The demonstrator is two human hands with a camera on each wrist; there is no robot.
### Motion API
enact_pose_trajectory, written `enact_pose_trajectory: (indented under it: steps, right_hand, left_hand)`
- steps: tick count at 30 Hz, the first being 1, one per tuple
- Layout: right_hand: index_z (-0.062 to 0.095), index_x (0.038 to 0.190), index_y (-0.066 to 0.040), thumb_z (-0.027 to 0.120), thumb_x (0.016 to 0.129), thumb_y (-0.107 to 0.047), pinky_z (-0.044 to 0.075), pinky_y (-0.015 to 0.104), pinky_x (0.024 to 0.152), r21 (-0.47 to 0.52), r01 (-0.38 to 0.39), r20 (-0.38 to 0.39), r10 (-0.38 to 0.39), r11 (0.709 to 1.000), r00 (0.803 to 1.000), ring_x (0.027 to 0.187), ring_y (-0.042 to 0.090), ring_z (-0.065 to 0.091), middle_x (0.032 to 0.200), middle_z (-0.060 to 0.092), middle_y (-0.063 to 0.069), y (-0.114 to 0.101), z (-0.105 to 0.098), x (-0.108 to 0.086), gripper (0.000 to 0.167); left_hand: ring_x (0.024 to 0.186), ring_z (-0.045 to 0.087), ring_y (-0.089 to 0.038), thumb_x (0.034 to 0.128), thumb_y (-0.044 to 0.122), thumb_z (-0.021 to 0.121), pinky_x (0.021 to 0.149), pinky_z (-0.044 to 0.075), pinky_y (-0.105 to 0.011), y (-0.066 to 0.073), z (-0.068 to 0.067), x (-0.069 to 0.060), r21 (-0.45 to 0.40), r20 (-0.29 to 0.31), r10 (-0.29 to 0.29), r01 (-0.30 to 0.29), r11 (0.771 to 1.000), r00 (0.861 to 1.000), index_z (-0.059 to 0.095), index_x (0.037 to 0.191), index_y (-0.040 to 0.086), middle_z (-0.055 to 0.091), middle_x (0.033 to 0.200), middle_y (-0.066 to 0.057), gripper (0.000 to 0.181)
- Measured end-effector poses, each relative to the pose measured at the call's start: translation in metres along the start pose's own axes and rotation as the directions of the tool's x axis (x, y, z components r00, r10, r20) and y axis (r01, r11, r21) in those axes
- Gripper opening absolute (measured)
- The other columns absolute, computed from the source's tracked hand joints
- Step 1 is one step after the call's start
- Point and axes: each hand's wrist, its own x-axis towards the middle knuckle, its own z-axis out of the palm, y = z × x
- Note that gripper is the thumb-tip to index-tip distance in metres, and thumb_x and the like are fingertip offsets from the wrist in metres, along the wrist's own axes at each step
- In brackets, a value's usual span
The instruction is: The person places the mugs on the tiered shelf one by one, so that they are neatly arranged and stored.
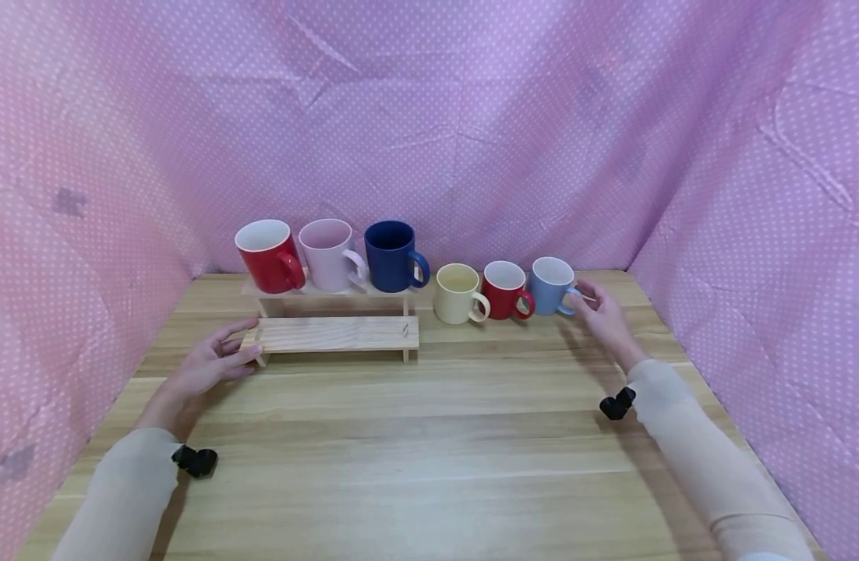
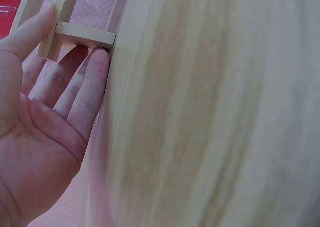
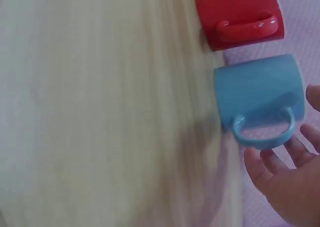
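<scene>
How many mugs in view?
6. On the rack, top step, left to right: red mug, pink mug, navy mug. On the table, right of it: yellow mug, second red mug, light-blue mug by the right hand. None looks hidden.

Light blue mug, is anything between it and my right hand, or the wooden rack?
Nothing visible separates your right hand from the light blue mug. Between that mug and the wooden rack stand a red mug and a cream mug.
</scene>
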Motion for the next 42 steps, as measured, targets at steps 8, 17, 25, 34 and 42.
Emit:
enact_pose_trajectory:
  steps: [8,17,25,34,42]
  right_hand:
    - [0.027,0.156,0.005,0.055,0.107,-0.022,0.059,0.027,0.087,0.124,-0.021,0.045,0.015,0.992,0.999,0.117,0.026,0.056,0.145,0.042,0.032,0.015,0.006,0.004,0.063]
    - [0.032,0.153,0.006,0.057,0.106,-0.025,0.058,0.028,0.091,0.181,-0.105,0.034,0.100,0.978,0.994,0.113,0.016,0.059,0.131,0.052,0.015,0.017,0.008,-0.001,0.061]
    - [0.051,0.124,-0.001,0.059,0.105,-0.020,0.060,0.031,0.087,0.359,-0.132,0.057,0.119,0.924,0.991,0.094,0.014,0.069,0.112,0.062,0.010,0.022,0.009,-0.003,0.028]
    - [0.051,0.123,0.000,0.057,0.105,-0.030,0.058,0.034,0.093,0.366,-0.164,0.107,0.133,0.916,0.985,0.099,0.017,0.069,0.118,0.061,0.013,0.021,0.007,-0.004,0.035]
    - [0.045,0.135,0.007,0.053,0.106,-0.040,0.055,0.035,0.099,0.347,-0.216,0.119,0.186,0.913,0.975,0.106,0.017,0.067,0.123,0.058,0.014,0.020,0.007,-0.001,0.056]
  left_hand:
    - [0.104,0.065,-0.006,0.1005,0.023,0.067,0.089,0.059,-0.034,-0.001,0.001,-0.001,0.011,0.003,-0.001,0.001,1.000,1.000,0.031,0.160,0.015,0.034,0.148,-0.035,0.070]
    - [0.103,0.066,-0.008,0.0999,0.021,0.068,0.089,0.059,-0.034,-0.002,0.002,0.001,-0.003,-0.003,0.001,-0.001,1.000,1.000,0.033,0.159,0.016,0.040,0.143,-0.030,0.069]
    - [0.101,0.067,-0.008,0.1003,0.019,0.067,0.087,0.060,-0.035,0.000,0.002,0.001,-0.011,-0.006,0.002,-0.002,1.000,1.000,0.032,0.159,0.015,0.038,0.144,-0.031,0.069]
    - [0.101,0.068,-0.010,0.1004,0.018,0.067,0.087,0.060,-0.034,-0.001,0.001,-0.001,-0.007,-0.002,0.019,-0.019,1.000,1.000,0.035,0.158,0.015,0.046,0.137,-0.023,0.066]
    - [0.101,0.069,-0.011,0.1000,0.014,0.067,0.085,0.061,-0.034,-0.003,0.001,0.000,-0.007,0.002,0.045,-0.045,0.999,0.999,0.035,0.158,0.013,0.054,0.127,-0.005,0.066]
